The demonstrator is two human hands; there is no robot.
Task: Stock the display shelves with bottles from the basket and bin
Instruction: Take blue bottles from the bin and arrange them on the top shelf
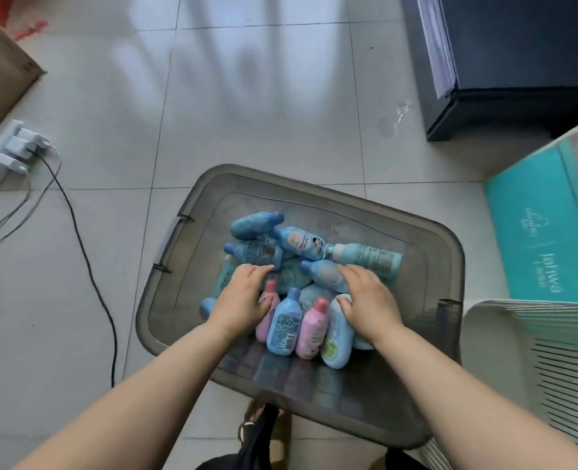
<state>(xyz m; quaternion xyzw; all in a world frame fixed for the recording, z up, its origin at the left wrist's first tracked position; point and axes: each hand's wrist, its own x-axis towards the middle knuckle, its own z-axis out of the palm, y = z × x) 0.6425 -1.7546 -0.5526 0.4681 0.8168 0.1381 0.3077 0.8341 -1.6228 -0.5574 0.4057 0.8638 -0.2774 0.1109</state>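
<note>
On the tiled floor directly below us sits the grey translucent bin, with the bottles heaped in its middle. Both our hands are inside the bin, on top of the heap.

Our left hand lies palm down, its fingers stretched almost straight across a teal bottle. The fingertips are just beside a dark blue bottle, and the thumb touches a pink bottle. This hand grasps nothing.

Our right hand covers a light blue bottle, and its thumb rests on a pale bottle with a green label. We cannot tell whether this hand grips either bottle or only rests on them.

Between the hands, a labelled blue bottle and a second pink bottle lie side by side, touching. At the far side of the heap lie a cartoon-label bottle and a white-necked bottle.

A white slatted basket stands just beside the bin on the right; its contents are out of view. A teal carton and a dark cabinet stand beyond it. A power strip with a black cable lies well apart on the left.
</note>
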